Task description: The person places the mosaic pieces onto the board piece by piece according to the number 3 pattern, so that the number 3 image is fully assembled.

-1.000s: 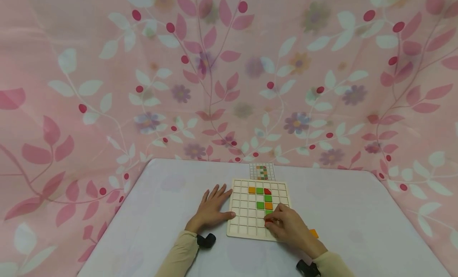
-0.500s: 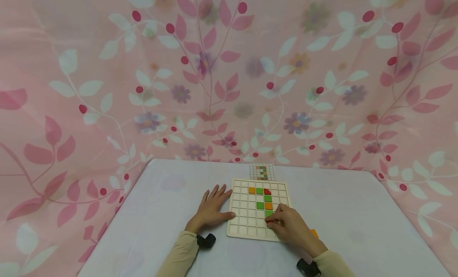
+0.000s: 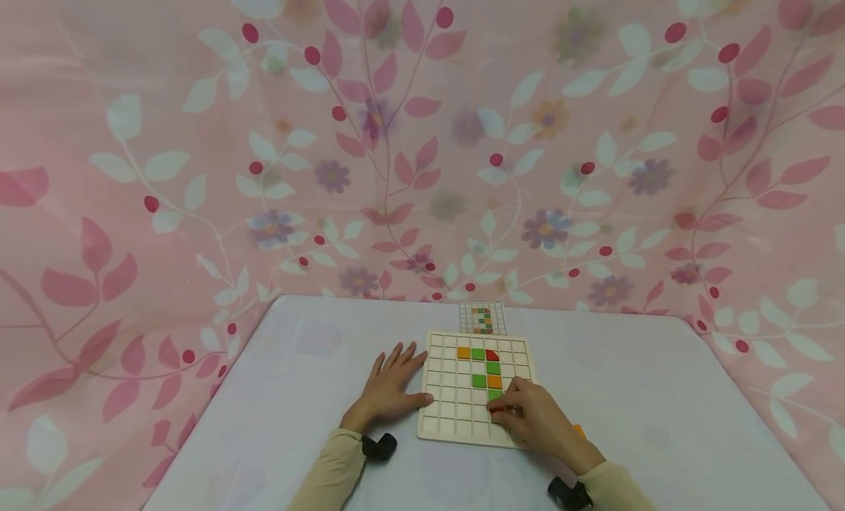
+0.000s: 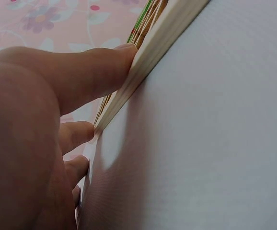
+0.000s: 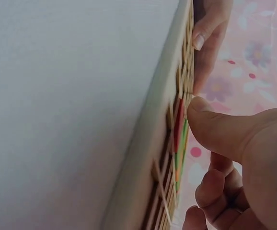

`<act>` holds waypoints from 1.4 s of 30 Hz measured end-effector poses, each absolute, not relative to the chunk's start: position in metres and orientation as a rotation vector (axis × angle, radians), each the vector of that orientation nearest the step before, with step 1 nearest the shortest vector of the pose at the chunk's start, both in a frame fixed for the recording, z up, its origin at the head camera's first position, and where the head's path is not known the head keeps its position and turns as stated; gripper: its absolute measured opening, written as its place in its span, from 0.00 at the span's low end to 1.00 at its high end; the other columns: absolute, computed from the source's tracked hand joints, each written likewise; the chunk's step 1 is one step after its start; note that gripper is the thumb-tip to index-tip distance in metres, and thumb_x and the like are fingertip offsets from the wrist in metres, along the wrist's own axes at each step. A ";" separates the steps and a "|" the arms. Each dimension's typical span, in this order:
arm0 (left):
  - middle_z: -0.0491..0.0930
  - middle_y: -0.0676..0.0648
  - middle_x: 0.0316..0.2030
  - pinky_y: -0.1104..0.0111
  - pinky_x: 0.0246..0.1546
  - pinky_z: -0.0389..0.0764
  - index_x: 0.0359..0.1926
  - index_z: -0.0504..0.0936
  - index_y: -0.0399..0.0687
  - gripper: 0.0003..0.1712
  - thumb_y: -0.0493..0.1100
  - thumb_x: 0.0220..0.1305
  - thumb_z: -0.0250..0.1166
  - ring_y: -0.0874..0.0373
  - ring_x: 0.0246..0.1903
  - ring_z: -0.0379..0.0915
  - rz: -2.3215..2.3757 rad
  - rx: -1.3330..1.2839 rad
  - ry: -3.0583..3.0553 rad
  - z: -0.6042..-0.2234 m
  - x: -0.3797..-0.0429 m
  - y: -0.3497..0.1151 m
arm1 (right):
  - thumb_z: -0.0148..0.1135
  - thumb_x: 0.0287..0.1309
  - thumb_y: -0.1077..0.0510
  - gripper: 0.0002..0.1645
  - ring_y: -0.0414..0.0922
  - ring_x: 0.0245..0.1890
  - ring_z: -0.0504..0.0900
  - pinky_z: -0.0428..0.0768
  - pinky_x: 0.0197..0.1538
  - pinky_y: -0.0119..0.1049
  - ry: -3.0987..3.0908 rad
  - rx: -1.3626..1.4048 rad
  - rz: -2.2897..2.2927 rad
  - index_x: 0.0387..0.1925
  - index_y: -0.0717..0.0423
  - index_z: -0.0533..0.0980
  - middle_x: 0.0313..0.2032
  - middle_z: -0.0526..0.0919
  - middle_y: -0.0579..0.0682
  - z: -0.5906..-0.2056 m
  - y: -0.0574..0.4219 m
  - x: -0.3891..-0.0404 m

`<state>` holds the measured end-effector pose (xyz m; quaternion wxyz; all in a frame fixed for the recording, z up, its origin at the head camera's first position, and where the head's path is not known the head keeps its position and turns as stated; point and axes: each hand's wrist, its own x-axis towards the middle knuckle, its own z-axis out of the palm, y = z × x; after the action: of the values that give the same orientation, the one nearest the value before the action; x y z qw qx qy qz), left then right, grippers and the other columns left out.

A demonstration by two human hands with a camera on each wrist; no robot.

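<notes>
A pale wooden grid board (image 3: pixel 449 408) lies on the table. My left hand (image 3: pixel 388 391) has its fingers spread at the board's left side, with the thumb (image 4: pixel 114 67) resting on the edge. Thumb and forefinger of my right hand (image 3: pixel 540 421) pinch a red tile (image 5: pixel 178 125) low in the grid, just below a green tile (image 3: pixel 495 395); the fingers cover most of it from above. Other fingers of that hand are curled in. Farther up, orange, green and red tiles sit in cells, among them a red one with a rounded corner (image 3: pixel 492 355).
Behind the board lies a card (image 3: pixel 482 319) printed with a coloured grid pattern. An orange tile (image 3: pixel 579 430) is on the table, partly hidden by my right wrist. A flowered pink cloth (image 3: pixel 422 166) hangs beyond the far table edge.
The right fingers have shifted slightly over the red tile, and less of it shows beneath them than a second ago. My left hand stays in place on the board's edge.
</notes>
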<state>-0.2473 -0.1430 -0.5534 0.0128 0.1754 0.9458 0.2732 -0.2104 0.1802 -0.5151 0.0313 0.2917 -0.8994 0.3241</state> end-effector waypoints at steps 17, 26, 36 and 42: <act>0.53 0.42 0.84 0.35 0.81 0.40 0.82 0.63 0.51 0.51 0.67 0.66 0.67 0.39 0.85 0.40 0.795 0.564 2.943 -0.552 -0.248 -0.143 | 0.81 0.57 0.55 0.18 0.35 0.36 0.73 0.75 0.36 0.28 -2.897 0.546 0.831 0.50 0.49 0.89 0.41 0.79 0.43 -0.508 0.246 -0.194; 0.53 0.42 0.84 0.35 0.81 0.40 0.83 0.63 0.51 0.50 0.66 0.67 0.67 0.39 0.85 0.40 0.799 0.568 2.943 -0.550 -0.248 -0.144 | 0.84 0.51 0.50 0.26 0.37 0.40 0.75 0.78 0.40 0.32 -2.872 0.392 0.731 0.52 0.48 0.87 0.46 0.80 0.45 -0.517 0.286 -0.173; 0.54 0.43 0.84 0.36 0.81 0.39 0.82 0.64 0.52 0.50 0.65 0.66 0.68 0.40 0.85 0.40 0.830 0.537 2.945 -0.548 -0.247 -0.145 | 0.85 0.50 0.47 0.26 0.35 0.41 0.76 0.80 0.43 0.34 -2.856 0.422 0.726 0.52 0.46 0.87 0.44 0.81 0.42 -0.528 0.300 -0.168; 0.54 0.42 0.84 0.36 0.81 0.39 0.82 0.63 0.52 0.50 0.65 0.66 0.68 0.39 0.85 0.40 0.823 0.547 2.936 -0.549 -0.247 -0.143 | 0.83 0.53 0.47 0.25 0.36 0.44 0.78 0.82 0.48 0.36 -2.838 0.442 0.729 0.52 0.46 0.87 0.45 0.81 0.40 -0.530 0.296 -0.170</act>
<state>-0.2472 -0.1433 -0.5486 0.0218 0.1765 0.9475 0.2657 -0.1695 0.2964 -0.5303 0.0890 0.1485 -0.9539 0.2450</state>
